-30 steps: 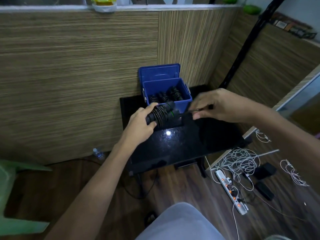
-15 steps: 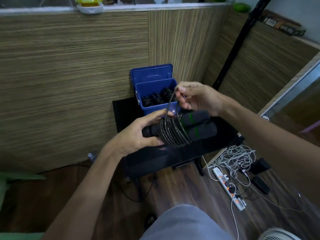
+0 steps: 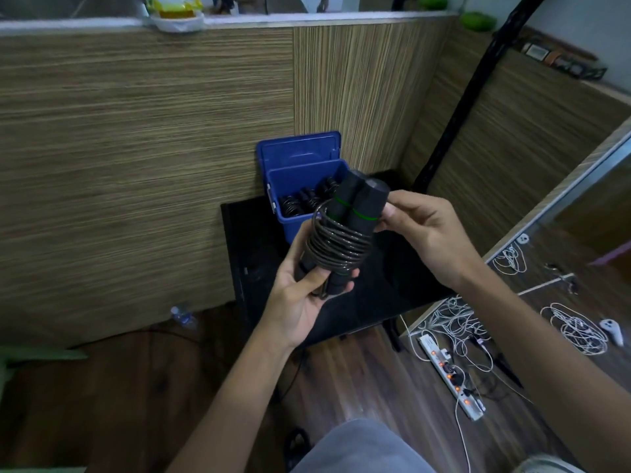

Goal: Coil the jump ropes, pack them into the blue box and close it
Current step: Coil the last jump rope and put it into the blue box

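Note:
A black jump rope (image 3: 345, 233) with two green-ringed handles side by side and its cord wound around them is held upright in the air, in front of the blue box (image 3: 283, 186). My left hand (image 3: 300, 295) grips the lower ends of the handles. My right hand (image 3: 423, 233) touches the upper end of the right handle with its fingertips. The blue box stands open on the black table (image 3: 392, 288), its lid (image 3: 300, 150) leaning back against the wall. Several coiled black jump ropes (image 3: 304, 201) lie inside it.
A wood-grain wall stands right behind the table. On the floor to the right lie a power strip (image 3: 450, 377) and tangled white cables (image 3: 457, 319). A plastic bottle (image 3: 182, 314) lies by the wall at the left. A black pole (image 3: 467, 93) leans at the right.
The bundle was turned from lying sideways to standing upright and lifted nearer to me. My right hand let go of the cord's loose end and moved to the handle tops.

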